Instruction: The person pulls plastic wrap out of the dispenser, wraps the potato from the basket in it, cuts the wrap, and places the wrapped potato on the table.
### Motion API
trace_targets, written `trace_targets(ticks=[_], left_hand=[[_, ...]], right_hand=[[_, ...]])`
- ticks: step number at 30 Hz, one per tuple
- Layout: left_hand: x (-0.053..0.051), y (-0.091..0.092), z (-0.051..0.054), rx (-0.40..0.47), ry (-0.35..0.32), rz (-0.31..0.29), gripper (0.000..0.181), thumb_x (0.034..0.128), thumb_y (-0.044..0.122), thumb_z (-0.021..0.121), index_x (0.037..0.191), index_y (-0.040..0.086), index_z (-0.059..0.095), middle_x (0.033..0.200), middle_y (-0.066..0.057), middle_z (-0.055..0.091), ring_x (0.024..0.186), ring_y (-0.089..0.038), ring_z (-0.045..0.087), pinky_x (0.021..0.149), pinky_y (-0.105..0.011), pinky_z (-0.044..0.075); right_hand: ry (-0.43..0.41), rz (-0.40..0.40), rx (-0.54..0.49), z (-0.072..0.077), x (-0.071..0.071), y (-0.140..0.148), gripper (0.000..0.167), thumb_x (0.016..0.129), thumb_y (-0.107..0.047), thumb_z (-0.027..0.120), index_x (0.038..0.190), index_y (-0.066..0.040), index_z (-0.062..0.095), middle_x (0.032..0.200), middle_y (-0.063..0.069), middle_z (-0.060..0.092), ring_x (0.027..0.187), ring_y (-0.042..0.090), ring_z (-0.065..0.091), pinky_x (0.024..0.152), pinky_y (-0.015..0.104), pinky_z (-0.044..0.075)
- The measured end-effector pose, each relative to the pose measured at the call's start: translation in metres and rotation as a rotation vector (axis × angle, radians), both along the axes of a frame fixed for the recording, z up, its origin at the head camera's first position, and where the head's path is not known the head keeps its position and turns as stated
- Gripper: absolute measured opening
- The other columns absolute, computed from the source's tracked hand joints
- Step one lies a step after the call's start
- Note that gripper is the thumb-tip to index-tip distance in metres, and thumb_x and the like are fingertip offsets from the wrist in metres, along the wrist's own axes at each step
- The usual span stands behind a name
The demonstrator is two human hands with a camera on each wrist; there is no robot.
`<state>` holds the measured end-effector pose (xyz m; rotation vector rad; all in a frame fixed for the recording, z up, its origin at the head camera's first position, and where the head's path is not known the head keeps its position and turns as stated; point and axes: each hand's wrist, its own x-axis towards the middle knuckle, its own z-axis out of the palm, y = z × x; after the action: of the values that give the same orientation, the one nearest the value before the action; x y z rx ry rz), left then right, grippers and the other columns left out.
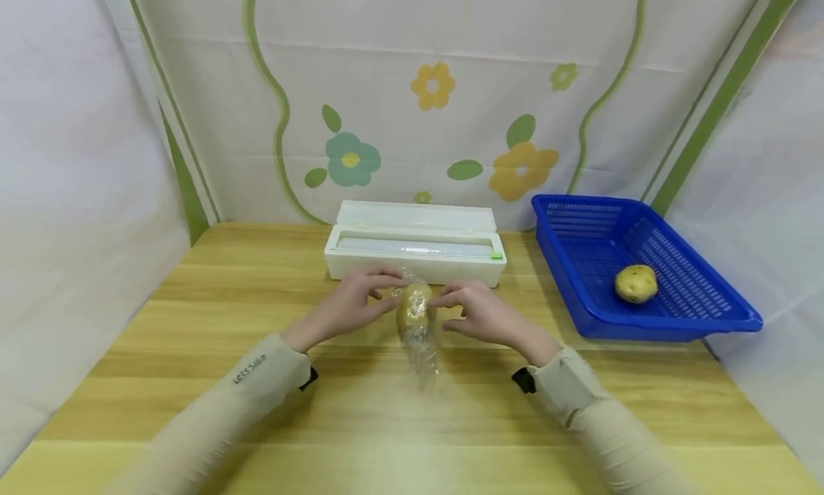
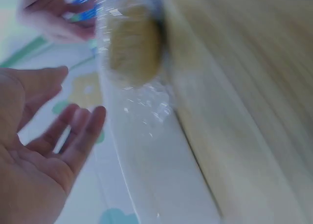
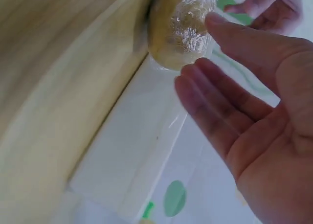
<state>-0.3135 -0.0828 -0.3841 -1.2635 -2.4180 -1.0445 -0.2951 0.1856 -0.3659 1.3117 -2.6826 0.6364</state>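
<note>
A potato (image 1: 415, 310) covered in clear plastic film lies on the wooden table, with loose film (image 1: 421, 355) trailing off its near end. On its left is my left hand (image 1: 360, 298), fingers relaxed and apart; the left wrist view shows a gap between this hand (image 2: 46, 136) and the wrapped potato (image 2: 134, 50). My right hand (image 1: 479, 312) is at the potato's right side. In the right wrist view, the loosely bent fingers of this hand (image 3: 249, 111) are beside the wrapped potato (image 3: 178, 31); whether they touch the film is unclear.
Just behind the hands stands a white film box (image 1: 415, 266) with its lid raised and a roll inside. At the right is a blue basket (image 1: 582, 316) holding a bare potato (image 1: 636, 284). A flowered curtain (image 1: 386, 87) hangs behind the table.
</note>
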Motion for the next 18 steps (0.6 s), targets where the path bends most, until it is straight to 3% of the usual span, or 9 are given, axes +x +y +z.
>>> trace_targets(ticks=[5,9,13,18], left_hand=[[0.009,-0.009,-0.001,-0.237,0.250,-0.089,0.041,0.0823,0.010,0.081,0.121,0.005,0.068,0.126,-0.012,0.059,0.114,-0.027,0.057,0.088,-0.038,0.051],[0.009,-0.006,-0.005,-0.263,0.354,-0.142,0.042,0.0802,0.010,0.083,0.120,0.006,0.068,0.127,-0.013,0.057,0.112,-0.028,0.057,0.085,-0.034,0.052],[0.010,-0.003,-0.010,-0.229,0.354,-0.168,0.040,0.0772,0.006,0.084,0.114,0.006,0.070,0.119,-0.010,0.059,0.105,-0.022,0.058,0.082,-0.029,0.052],[0.015,-0.001,-0.012,-0.232,0.283,-0.157,0.031,0.0788,0.007,0.083,0.109,0.009,0.074,0.104,-0.002,0.059,0.081,-0.011,0.059,0.069,-0.018,0.048]], right_hand=[[0.135,0.103,0.117,0.005,0.001,0.009,0.040,0.076,-0.005,0.085,0.114,-0.008,0.074,0.111,0.006,0.068,0.092,0.022,0.066,0.068,0.031,0.054],[0.248,0.192,0.156,0.001,-0.004,0.010,0.038,0.075,-0.008,0.086,0.111,-0.009,0.075,0.114,0.007,0.067,0.097,0.021,0.066,0.073,0.033,0.055],[0.355,0.254,0.132,-0.005,-0.005,0.010,0.036,0.072,-0.013,0.089,0.106,-0.011,0.077,0.107,0.006,0.065,0.090,0.018,0.065,0.070,0.030,0.054],[0.341,0.266,0.107,-0.008,-0.002,0.008,0.038,0.072,-0.019,0.090,0.108,-0.017,0.077,0.100,-0.001,0.062,0.085,0.011,0.060,0.068,0.026,0.052]])
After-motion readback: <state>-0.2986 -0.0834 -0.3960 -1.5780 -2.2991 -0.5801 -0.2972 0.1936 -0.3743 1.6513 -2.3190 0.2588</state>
